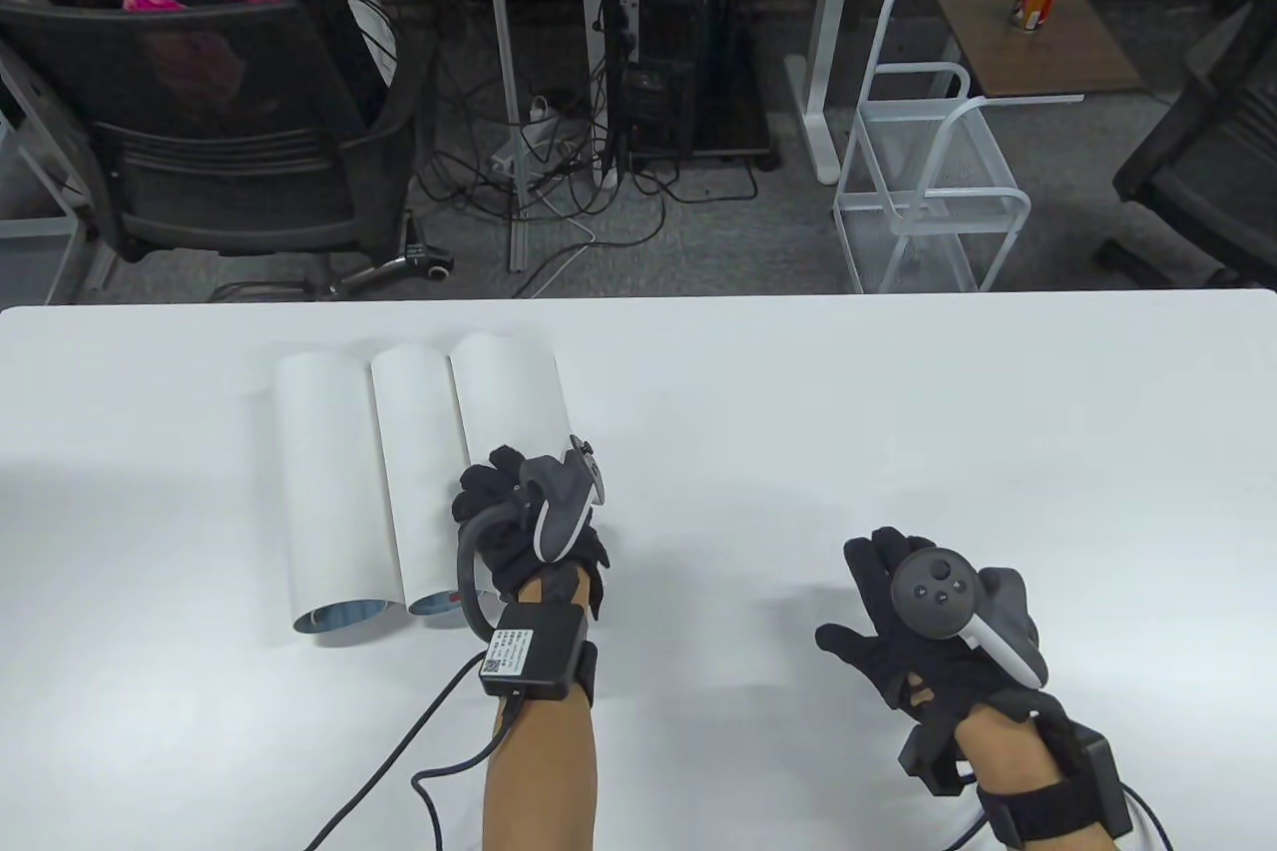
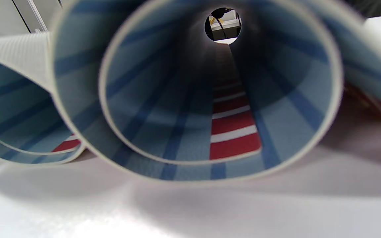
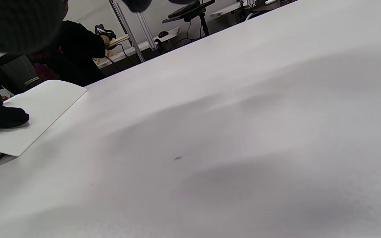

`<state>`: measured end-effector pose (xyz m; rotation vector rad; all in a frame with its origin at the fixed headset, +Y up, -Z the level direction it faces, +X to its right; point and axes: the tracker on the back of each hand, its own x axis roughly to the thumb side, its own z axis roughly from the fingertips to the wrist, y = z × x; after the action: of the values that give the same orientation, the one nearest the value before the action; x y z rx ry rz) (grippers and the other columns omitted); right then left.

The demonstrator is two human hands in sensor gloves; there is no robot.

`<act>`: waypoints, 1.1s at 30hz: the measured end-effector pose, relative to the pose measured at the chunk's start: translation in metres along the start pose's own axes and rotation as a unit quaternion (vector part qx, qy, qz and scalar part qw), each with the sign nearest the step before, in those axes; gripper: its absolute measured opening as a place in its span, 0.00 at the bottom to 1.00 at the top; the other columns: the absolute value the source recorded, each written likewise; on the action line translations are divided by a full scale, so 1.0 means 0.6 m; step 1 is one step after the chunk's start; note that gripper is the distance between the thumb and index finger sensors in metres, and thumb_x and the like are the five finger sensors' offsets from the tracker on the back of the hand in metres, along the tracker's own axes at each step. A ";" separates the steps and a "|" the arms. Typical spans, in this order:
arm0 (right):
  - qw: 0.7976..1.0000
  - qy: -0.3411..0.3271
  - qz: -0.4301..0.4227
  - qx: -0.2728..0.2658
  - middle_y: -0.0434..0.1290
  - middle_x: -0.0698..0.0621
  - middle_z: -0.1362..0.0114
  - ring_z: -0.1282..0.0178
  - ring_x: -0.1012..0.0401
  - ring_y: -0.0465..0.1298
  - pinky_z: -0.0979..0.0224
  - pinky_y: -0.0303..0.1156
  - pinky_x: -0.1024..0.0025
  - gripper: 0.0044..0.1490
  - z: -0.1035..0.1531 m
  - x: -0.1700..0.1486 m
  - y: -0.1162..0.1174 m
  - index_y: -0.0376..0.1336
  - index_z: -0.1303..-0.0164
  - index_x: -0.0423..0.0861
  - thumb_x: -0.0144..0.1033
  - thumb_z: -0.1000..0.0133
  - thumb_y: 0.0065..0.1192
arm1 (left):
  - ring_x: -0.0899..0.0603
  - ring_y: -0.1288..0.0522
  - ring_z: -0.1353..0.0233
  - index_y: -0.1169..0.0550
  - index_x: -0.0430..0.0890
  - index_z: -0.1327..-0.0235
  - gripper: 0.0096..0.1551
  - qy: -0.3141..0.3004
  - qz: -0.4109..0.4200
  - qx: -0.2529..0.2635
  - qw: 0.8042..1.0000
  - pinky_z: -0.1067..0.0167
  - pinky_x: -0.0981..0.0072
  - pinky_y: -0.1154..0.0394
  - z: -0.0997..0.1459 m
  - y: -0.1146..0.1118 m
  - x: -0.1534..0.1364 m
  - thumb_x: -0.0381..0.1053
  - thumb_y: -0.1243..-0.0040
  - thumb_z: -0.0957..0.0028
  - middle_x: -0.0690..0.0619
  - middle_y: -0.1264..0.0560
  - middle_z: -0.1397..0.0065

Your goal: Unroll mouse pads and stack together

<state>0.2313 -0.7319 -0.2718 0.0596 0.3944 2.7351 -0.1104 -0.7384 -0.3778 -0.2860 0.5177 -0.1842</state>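
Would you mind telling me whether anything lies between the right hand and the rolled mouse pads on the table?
Nothing visible does. Only bare table lies between the right hand and the nearest rolled mouse pad, on which the left hand rests at its near end.

White table (image 1: 898, 412); three rolled mouse pads (image 1: 414, 472) side by side

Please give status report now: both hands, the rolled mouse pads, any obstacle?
Left hand rests on rightmost rolled mouse pad. Right hand open, holds nothing. All three pads rolled, side by side. No obstacle seen.
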 end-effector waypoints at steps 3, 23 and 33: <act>1.000 0.001 0.003 0.002 0.35 0.53 0.15 0.15 0.49 0.32 0.20 0.35 0.38 0.56 -0.001 0.001 0.001 0.41 0.26 0.62 0.66 0.63 0.59 | 0.31 0.33 0.27 0.50 0.46 0.20 0.61 0.016 -0.016 0.005 1.000 0.36 0.52 0.26 -0.002 -0.003 0.010 0.75 0.41 0.58 0.40 0.42 0.16; 1.000 0.007 0.004 0.007 0.36 0.53 0.15 0.15 0.48 0.34 0.20 0.35 0.37 0.55 -0.001 0.003 0.003 0.42 0.26 0.61 0.65 0.62 0.59 | 0.37 0.15 0.48 0.40 0.47 0.24 0.48 -0.049 0.152 0.105 0.982 0.53 0.58 0.16 0.043 0.045 -0.022 0.50 0.31 0.58 0.46 0.22 0.30; 1.000 -0.003 -0.018 -0.001 0.38 0.52 0.15 0.15 0.48 0.36 0.21 0.36 0.37 0.55 -0.003 0.005 0.008 0.43 0.26 0.60 0.65 0.62 0.58 | 0.37 0.17 0.45 0.41 0.48 0.23 0.47 -0.194 0.321 0.074 0.924 0.50 0.57 0.17 0.162 0.065 -0.038 0.51 0.34 0.56 0.47 0.24 0.28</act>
<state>0.2269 -0.7356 -0.2724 0.0586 0.3870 2.6988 -0.0765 -0.6745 -0.2990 0.0088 0.1802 0.4656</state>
